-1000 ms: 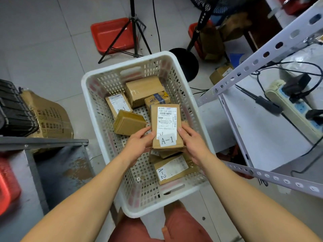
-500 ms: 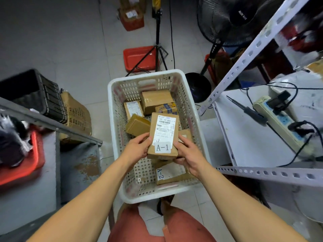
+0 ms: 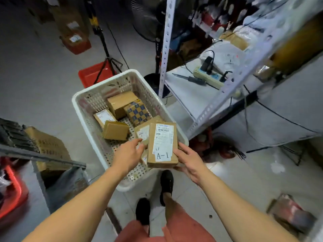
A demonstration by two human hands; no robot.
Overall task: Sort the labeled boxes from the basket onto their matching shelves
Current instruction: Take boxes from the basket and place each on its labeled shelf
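The white perforated plastic basket on the floor holds several brown cardboard boxes. The left hand, fingers relaxed, hovers over it. The right hand grips the brown A-1 labeled cardboard box above the basket's near right corner, beside the white slotted metal shelf.

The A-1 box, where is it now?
The A-1 box is in the head view, centre, held by the right hand above the white basket's near right corner.

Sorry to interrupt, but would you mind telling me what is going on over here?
A person is sorting labeled boxes out of a white basket. Their right hand holds the box marked A-1 above the basket's near corner, while the left hand hovers open beside it. Several more boxes lie in the basket, and a metal shelf rack stands to the right.
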